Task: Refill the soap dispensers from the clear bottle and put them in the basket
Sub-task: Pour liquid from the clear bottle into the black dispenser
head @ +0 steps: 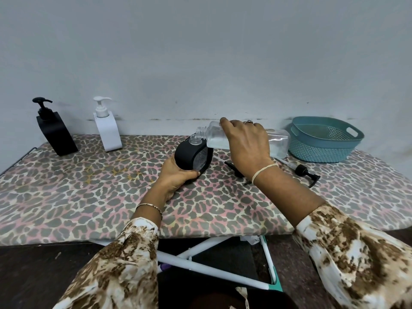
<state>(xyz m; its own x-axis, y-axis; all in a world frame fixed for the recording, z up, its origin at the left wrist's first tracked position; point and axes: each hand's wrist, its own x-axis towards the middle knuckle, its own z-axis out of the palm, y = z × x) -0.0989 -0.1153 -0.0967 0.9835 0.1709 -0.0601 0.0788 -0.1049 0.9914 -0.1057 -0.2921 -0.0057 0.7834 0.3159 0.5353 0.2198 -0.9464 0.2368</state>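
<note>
Near the centre of the frame, the left hand (178,175) grips a black soap dispenser (191,156) with its pump off, tilted on the leopard-print table (89,192), while the right hand (247,143) is closed around the clear bottle (276,141), held nearly on its side with its open threaded neck just above the dispenser's mouth. At upper left a second black dispenser (55,130) and a white dispenser (107,128) stand upright by the wall. The teal basket (323,150) sits at right, with a loose black pump (305,172) lying in front of it.
</note>
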